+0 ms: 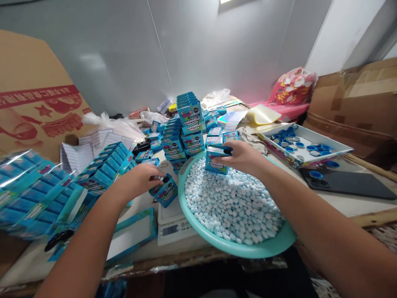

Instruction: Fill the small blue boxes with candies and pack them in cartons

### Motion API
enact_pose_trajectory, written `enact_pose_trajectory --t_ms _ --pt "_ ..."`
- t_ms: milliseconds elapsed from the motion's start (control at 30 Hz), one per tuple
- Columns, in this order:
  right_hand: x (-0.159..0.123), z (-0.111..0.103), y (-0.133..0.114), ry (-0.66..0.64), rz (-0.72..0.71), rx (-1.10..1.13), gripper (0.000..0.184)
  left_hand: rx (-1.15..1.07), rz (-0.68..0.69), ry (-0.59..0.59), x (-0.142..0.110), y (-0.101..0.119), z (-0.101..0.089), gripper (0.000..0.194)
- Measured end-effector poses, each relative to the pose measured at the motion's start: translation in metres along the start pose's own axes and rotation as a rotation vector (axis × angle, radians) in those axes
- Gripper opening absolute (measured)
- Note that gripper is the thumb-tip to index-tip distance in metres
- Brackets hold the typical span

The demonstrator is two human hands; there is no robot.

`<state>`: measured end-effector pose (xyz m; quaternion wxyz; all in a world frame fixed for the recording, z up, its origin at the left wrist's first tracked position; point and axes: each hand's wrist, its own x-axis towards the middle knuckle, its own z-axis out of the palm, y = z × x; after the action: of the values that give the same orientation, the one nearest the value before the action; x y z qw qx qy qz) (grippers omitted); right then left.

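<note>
My left hand (141,180) pinches a few white candies (159,178) at the open top of a small blue candy box (167,192). That box stands tilted on a white digital scale (173,236); the digits are blurred. In my right hand (240,155) is another blue candy box (216,167), its top open, held over the candy heap. The heap of white and pale blue candies (232,207) fills a turquoise basin (235,250). Behind the basin rise stacked blue boxes (190,114) printed CARAMELO MACIZO.
Display trays of blue boxes (105,165) and wrapped packs (27,194) lie left. A blue-edged empty tray (133,234) sits beside the scale. At right are a white tray (335,145) with blue caps, a dark phone (356,180) and a large carton (356,95).
</note>
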<state>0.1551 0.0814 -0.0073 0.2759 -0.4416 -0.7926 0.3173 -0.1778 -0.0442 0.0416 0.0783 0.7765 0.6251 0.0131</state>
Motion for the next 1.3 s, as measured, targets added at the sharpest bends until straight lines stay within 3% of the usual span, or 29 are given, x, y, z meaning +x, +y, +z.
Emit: enact_pose_trajectory --t_ms 367,600,667,767,833,900,933,1033,1133,1200,1300 --pt "0.002 0.001 0.003 0.0 -0.026 -0.009 0.045 -0.068 -0.078 0.123 -0.002 0.008 0.012 0.039" --pt "0.0 0.0 0.001 -0.026 -0.047 0.041 0.042 -0.223 0.077 0.236 -0.011 0.003 0.039 0.038" --pt "0.0 -0.001 0.0 -0.015 -0.043 0.015 0.042 -0.23 0.035 0.324 -0.015 0.002 0.044 0.039" --pt "-0.001 -0.001 -0.001 0.009 -0.045 -0.041 0.043 -0.195 -0.041 0.562 -0.025 0.011 0.042 0.035" --pt "0.0 -0.001 -0.001 0.013 -0.042 -0.056 0.043 -0.173 -0.075 0.75 -0.032 0.027 0.037 0.028" --pt "0.001 0.0 0.0 0.011 -0.032 -0.066 0.044 -0.193 -0.026 0.793 -0.037 0.052 0.032 0.024" --pt "0.001 0.0 0.001 0.013 -0.027 -0.072 0.045 -0.21 0.042 0.722 -0.037 0.066 0.031 0.023" --pt "0.001 0.002 0.003 0.008 -0.023 -0.055 0.048 -0.179 0.258 0.335 -0.026 0.102 0.033 0.023" --pt "0.0 0.001 0.0 0.023 -0.027 -0.052 0.048 -0.134 0.317 0.033 -0.003 0.115 0.037 0.032" --pt "-0.002 0.0 -0.003 0.043 -0.021 -0.106 0.046 -0.114 0.318 -0.102 0.013 0.113 0.038 0.037" --pt "-0.003 -0.002 -0.007 0.049 -0.008 -0.155 0.042 -0.053 0.354 -0.185 0.028 0.11 0.038 0.032"
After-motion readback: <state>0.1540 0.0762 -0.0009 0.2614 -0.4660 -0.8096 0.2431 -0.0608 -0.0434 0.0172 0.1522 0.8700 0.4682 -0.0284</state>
